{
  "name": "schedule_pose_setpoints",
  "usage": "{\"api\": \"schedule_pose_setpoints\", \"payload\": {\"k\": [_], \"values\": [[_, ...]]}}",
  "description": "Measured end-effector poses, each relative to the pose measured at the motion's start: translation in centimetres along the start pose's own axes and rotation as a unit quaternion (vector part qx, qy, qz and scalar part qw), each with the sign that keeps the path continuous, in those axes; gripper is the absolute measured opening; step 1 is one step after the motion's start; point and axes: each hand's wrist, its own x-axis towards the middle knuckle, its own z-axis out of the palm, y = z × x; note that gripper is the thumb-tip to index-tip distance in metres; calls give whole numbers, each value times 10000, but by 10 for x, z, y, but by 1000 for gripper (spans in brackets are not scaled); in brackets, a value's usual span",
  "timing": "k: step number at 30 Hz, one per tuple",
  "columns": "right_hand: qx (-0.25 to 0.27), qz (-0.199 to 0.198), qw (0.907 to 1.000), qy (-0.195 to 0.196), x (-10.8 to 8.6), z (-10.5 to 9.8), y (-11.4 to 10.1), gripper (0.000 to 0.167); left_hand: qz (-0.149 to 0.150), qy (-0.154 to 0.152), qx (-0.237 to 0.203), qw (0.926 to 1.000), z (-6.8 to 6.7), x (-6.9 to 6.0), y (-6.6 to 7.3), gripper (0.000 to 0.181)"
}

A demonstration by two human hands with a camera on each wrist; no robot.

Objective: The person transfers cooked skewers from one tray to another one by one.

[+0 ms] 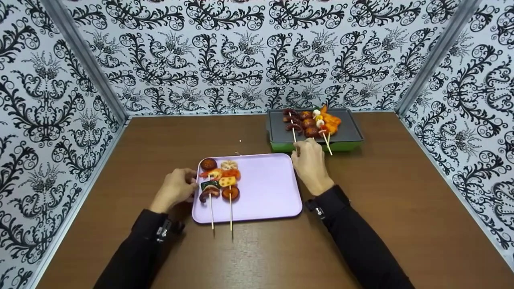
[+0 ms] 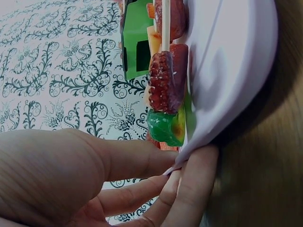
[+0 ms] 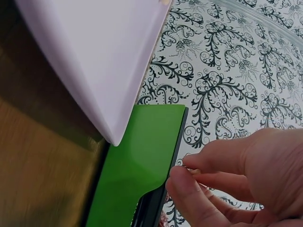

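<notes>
My left hand (image 1: 175,188) pinches the left rim of a lilac tray (image 1: 269,188), thumb above and fingers below, as the left wrist view shows. Two play-food skewers lie on the tray's left side, one with a shrimp and a sausage-like piece (image 1: 209,194), the other with a lotus-root slice (image 1: 229,165); their sticks overhang the front rim. At the front edge of the grill (image 1: 349,124), my right hand (image 1: 312,162) pinches a thin wooden stick, apparently that of the skewer with dark brown pieces (image 1: 292,120). The hand hides the stick's lower end.
More skewers lie on the green-sided grill, one with round brown pieces (image 1: 309,123) and others with colourful and orange pieces (image 1: 331,122). The grill stands behind the tray's right corner on a brown table (image 1: 381,208). Patterned walls (image 1: 225,60) enclose the back and sides.
</notes>
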Motion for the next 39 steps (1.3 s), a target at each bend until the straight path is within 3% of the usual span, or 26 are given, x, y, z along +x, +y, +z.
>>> {"api": "schedule_pose_setpoints", "payload": {"k": [10, 21, 26, 33, 39], "values": [[132, 428, 9989, -154, 3, -7, -9, 16, 21, -30, -91, 10000, -1, 2, 0, 43], [178, 903, 9953, -311, 2, -19, -12, 11, -155, -97, -64, 9998, 0, 1, 0, 43], [36, 889, 9953, -375, 4, -23, -11, 10, -175, -122, -157, 9996, 1, 1, 0, 44], [-107, 903, 9929, -765, 5, -32, -12, 11, -108, -43, -76, 9999, 0, 2, 0, 41], [-106, 973, 9894, -1069, 4, -32, -11, 11, -279, -96, -117, 9995, 0, 3, 1, 41]]}}
